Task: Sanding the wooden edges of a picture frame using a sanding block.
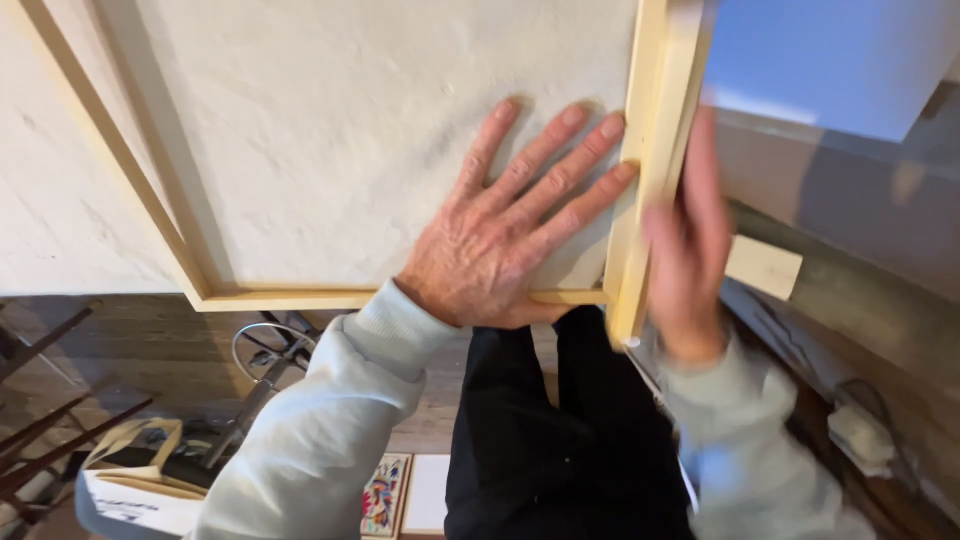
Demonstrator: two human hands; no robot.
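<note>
— Where's the wooden frame now?

— Up against the white wall, its lower right corner just above the person's legs. The left hand is flat, fingers spread apart, on what looks like canvas or wall inside the frame, fingertips touching the inner edge of the right upright bar.

— And the other hand?

— The right hand is on the outer side of that same bar, but it's blurred. I can't tell whether it's closed round the wood or only pressed against it.

— What worries you?

— Nothing is truly gripping the frame, as far as I can see. An open palm only pushes; if the push eases, I'd judge the corner could slide down the wall or tip outward. The floor below is cluttered too: a paper bag at the near left, a colourful picture by the feet, a metal stand. A dropped frame could land on any of them.
</note>
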